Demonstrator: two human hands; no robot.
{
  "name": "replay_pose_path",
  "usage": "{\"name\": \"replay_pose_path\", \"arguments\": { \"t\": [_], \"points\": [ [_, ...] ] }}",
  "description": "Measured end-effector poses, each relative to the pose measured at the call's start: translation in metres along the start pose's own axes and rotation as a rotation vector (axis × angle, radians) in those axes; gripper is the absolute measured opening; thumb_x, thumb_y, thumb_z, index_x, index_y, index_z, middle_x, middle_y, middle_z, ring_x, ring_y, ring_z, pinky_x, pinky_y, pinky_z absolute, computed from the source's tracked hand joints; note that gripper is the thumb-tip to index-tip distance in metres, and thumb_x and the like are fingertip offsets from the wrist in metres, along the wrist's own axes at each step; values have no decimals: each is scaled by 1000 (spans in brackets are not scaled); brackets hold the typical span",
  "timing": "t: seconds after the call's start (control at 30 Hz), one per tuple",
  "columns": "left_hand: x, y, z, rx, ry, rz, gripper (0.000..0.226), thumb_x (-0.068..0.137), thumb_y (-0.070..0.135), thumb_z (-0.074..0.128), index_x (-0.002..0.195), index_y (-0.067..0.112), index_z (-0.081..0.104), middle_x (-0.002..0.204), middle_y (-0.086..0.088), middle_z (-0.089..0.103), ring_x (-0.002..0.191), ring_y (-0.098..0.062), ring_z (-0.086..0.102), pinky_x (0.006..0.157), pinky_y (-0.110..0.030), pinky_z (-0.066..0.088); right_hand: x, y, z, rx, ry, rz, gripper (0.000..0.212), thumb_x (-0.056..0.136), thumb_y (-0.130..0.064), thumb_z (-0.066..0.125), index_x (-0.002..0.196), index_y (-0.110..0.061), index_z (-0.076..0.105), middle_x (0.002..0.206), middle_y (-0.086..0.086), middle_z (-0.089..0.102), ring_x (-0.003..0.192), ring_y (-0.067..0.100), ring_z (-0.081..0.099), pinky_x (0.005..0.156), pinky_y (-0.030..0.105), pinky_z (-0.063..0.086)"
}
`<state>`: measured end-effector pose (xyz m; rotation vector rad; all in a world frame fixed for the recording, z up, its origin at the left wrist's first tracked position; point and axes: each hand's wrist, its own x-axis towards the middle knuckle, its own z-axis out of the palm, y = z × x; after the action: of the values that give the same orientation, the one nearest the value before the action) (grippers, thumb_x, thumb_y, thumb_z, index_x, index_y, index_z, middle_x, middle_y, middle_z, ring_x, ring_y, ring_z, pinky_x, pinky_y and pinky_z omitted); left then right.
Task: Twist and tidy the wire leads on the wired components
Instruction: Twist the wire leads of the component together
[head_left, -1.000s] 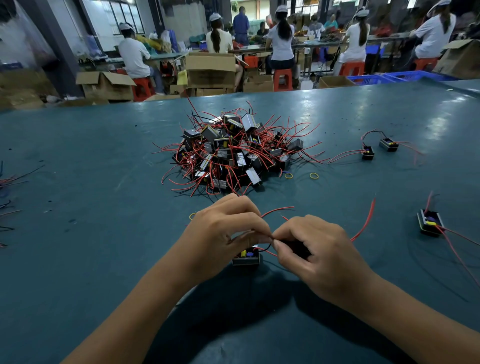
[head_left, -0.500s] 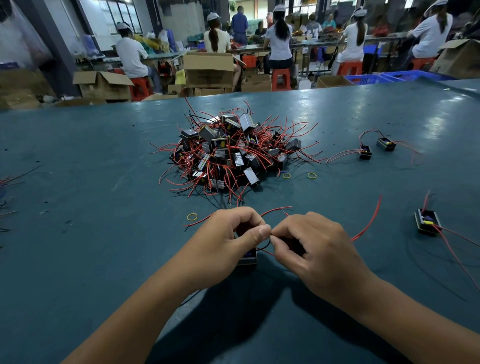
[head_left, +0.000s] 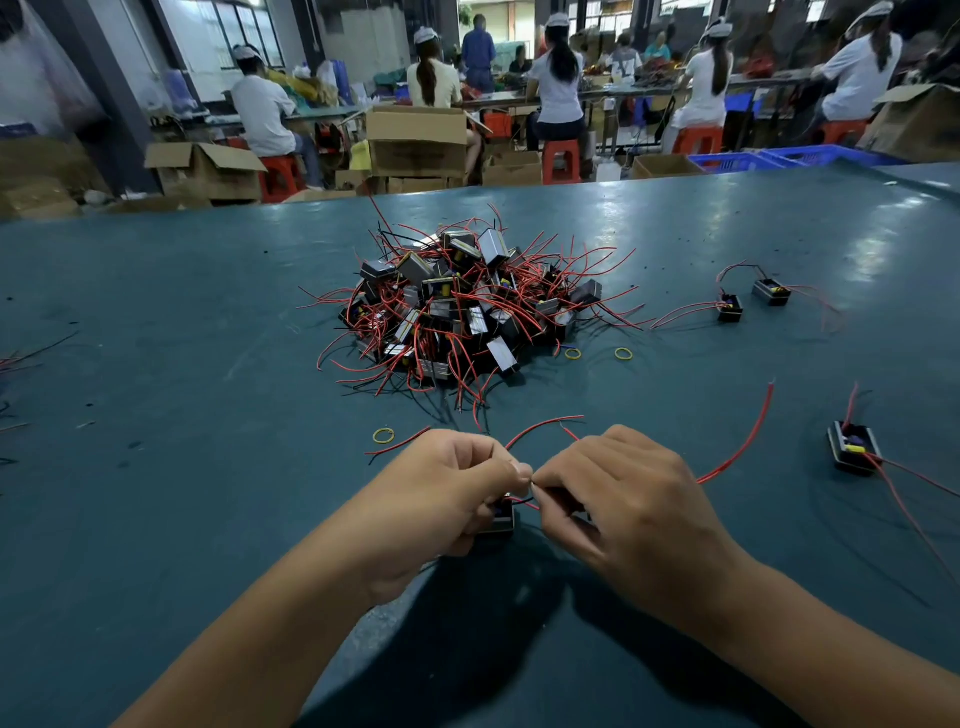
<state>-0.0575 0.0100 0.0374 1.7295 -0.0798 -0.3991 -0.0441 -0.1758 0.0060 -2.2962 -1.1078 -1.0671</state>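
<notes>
My left hand (head_left: 447, 499) and my right hand (head_left: 618, 499) meet thumb tip to thumb tip low in the middle of the head view, both pinching thin wire leads (head_left: 540, 426) of one small black component (head_left: 501, 517). That component sits on the table half hidden under my left fingers. One red lead loops up between the hands, another (head_left: 743, 441) arcs away to the right, and a third (head_left: 397, 444) pokes out left of my left hand. A big pile of the same black components with tangled red leads (head_left: 462, 306) lies beyond the hands.
The teal table (head_left: 156, 389) carries three loose components: one (head_left: 854, 447) at the right and two (head_left: 730, 309) (head_left: 771, 291) farther back. Yellow rubber bands (head_left: 383, 435) (head_left: 573, 354) (head_left: 623, 354) lie around the pile. Wire ends reach in at the left edge. Seated workers, cardboard boxes and red stools stand behind.
Both hands stay pinched together on the leads. The component has slid further under my left fingers, and the red loop between the hands has shifted slightly.
</notes>
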Motion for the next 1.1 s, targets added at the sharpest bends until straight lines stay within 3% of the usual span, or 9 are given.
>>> {"name": "replay_pose_path", "arguments": {
  "t": [0.1, 0.23, 0.3, 0.4, 0.57, 0.7, 0.83, 0.97, 1.1],
  "points": [
    [3, 1, -3, 81, 22, 103, 25, 96, 18, 61, 71, 22, 66, 57, 4, 44, 50, -10, 33, 46, -20, 25, 0, 2, 0, 53, 4, 74, 19, 90, -15, 61, 73, -10, 65, 66, 0, 59, 58, 20, 47, 57, 36, 41],
    [5, 1, -12, 437, 31, 312, 8, 93, 17, 68, 91, 24, 70, 61, 22, 58, 53, -3, 42, 52, -14, 36, -2, 5, -1, 94, -12, 137, 15, 88, -19, 59, 76, -12, 65, 68, -3, 60, 61, 15, 48, 59, 34, 41],
    [5, -1, -12, 525, 0, 360, 6, 90, 24, 73, 91, 29, 70, 67, 26, 60, 54, 0, 42, 54, -13, 36, -2, 6, -1, 116, -15, 152, 15, 88, -21, 59, 76, -13, 65, 69, -6, 60, 62, 13, 48, 60, 32, 40],
    [9, -4, -11, 568, 17, 419, 7, 89, 28, 74, 84, 31, 70, 71, 19, 58, 55, -2, 41, 55, -15, 35, -1, 5, -2, 127, -10, 165, 16, 88, -22, 59, 76, -14, 65, 69, -7, 60, 63, 10, 45, 60, 31, 39],
    [14, -9, -8, 581, 28, 510, 10, 87, 27, 76, 90, 27, 67, 74, 29, 56, 56, 0, 42, 57, -9, 33, -1, 4, -4, 134, 0, 177, 16, 88, -22, 58, 76, -13, 65, 69, -8, 60, 64, 8, 43, 61, 28, 37],
    [18, -14, -7, 595, 67, 566, 13, 87, 25, 76, 81, 31, 66, 76, 21, 56, 62, -4, 43, 60, -11, 32, -2, 2, -4, 147, 3, 192, 16, 88, -23, 57, 76, -14, 64, 69, -8, 59, 63, 9, 44, 61, 29, 38],
    [19, -15, -10, 639, 117, 615, 8, 85, 23, 78, 80, 23, 72, 75, 15, 58, 60, -5, 46, 57, -10, 31, -3, 5, -4, 151, -24, 203, 18, 90, -25, 56, 78, -16, 65, 71, -9, 61, 64, 9, 46, 62, 32, 40],
    [19, -13, -16, 721, 141, 600, 11, 84, 26, 79, 77, 28, 71, 76, 13, 61, 64, -15, 52, 57, -19, 38, -4, 11, -7, 124, -81, 189, 20, 92, -28, 54, 83, -17, 67, 76, -9, 65, 67, 13, 52, 63, 34, 43],
    [16, -11, -23, 728, 49, 565, 15, 87, 36, 75, 76, 27, 70, 77, 11, 63, 74, -16, 56, 66, -31, 45, -4, 14, -8, 117, -163, 190, 22, 94, -33, 52, 84, -20, 66, 76, -10, 63, 65, 15, 52, 65, 33, 43]
  ]
}}
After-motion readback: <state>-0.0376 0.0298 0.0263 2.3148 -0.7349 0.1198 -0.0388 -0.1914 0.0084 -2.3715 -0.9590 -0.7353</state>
